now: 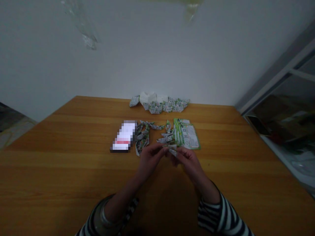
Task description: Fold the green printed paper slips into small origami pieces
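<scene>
My left hand [149, 160] and my right hand [189, 162] meet above the tabletop, and both pinch a narrow folded paper strip [171, 149] printed in green and white. Just beyond my hands lie several folded strips [166, 138], close to my right hand. A longer folded paper chain [142, 137] lies beyond my left hand. Farther right, a green printed paper sheet [186, 134] lies flat, its near corner partly behind my right hand. Neither hand touches these pieces.
A smartphone [123, 136] with a pixelated screen lies left of the paper chain on a wooden table [61, 157]. A heap of crumpled printed paper and white tissue [159, 103] lies along the far edge, against a white wall. A window frame [275, 82] stands at right.
</scene>
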Available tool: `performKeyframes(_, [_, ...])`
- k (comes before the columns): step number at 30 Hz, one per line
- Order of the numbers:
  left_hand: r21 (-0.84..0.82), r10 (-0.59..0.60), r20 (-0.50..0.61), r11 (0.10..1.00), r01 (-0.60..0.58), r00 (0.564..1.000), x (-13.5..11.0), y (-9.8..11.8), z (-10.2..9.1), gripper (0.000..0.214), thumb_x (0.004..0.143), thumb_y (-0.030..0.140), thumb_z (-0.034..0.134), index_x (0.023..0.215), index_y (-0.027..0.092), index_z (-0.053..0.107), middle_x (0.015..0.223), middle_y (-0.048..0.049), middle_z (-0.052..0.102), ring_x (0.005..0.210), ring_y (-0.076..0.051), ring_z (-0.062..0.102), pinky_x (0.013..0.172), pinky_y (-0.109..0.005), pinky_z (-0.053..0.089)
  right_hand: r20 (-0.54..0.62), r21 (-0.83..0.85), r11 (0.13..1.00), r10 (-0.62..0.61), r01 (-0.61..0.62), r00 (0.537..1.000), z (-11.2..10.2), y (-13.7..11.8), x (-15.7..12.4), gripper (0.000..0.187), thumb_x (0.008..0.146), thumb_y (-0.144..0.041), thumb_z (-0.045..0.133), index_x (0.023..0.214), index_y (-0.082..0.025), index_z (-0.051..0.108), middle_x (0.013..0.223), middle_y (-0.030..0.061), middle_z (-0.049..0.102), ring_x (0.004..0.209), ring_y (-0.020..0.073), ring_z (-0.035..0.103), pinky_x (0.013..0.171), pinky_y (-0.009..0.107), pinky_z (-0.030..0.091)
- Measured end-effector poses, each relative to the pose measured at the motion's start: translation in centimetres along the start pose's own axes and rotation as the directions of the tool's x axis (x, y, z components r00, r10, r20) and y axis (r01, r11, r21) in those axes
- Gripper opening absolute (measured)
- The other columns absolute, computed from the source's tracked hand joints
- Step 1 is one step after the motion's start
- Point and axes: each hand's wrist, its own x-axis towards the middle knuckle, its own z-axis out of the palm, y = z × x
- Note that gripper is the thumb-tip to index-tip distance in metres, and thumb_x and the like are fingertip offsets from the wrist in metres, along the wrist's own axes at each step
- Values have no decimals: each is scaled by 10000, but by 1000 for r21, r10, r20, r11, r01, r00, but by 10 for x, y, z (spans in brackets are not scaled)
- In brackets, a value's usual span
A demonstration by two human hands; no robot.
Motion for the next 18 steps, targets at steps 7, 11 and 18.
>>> performKeyframes(7, [40,-81,-30,996,82,996,1,-2,1,300,842,343,682,625,139,653,555,9,633,532,-104,579,542,-191,441,-7,-33,996,-78,78,997,17,4,-1,357,796,-489,731,998,-198,688,714,-9,679,500,100,588,471,216,500])
performKeyframes(11, [1,-83,53,997,83,995,0,-5,2,257,889,341,624,755,140,714,627,-7,668,592,-126,610,603,-222,480,-57,33,999,-38,40,998,16,6,0,342,828,-447,709,1060,-198,669,650,-18,667,458,95,574,444,205,489])
performKeyframes(18, [123,45,33,991,-49,998,-2,-14,4,211,901,258,610,1042,185,749,929,-50,689,877,-175,642,822,-286,508,-48,231,968,110,-96,993,13,9,-2,609,856,-410,700,1407,-265,485,661,-21,674,448,100,573,417,190,464])
